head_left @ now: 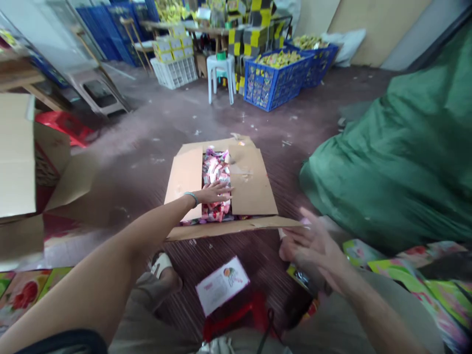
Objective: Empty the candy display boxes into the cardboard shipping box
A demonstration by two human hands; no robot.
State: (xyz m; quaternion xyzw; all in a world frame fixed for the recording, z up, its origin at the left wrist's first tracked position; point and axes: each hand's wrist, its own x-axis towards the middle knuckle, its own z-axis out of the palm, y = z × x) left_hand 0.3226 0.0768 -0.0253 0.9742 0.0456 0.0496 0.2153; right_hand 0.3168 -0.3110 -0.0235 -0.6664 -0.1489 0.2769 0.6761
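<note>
In front of me on the floor stands a cardboard box [254,189] with two flaps folded inward and its near flap [221,228] sticking out toward me. Small pink wrapped sweets [216,169] fill the gap between the folded flaps. My left hand [216,192], a beaded bracelet on its wrist, lies flat over the sweets with fingers stretched out, the tips at the right flap's edge. Off the box's near right corner, my right hand [315,246] is raised, blurred, with its fingers apart. A small purple spot shows by its fingertips; I cannot tell what it is.
A white printed carton [223,285] lies between my feet, by a red stool [236,319]. Green cloth [387,157] bulges at the right. An open cardboard box [18,157] stands at the left. Further back are blue crates [275,81] and a pale blue stool [220,64].
</note>
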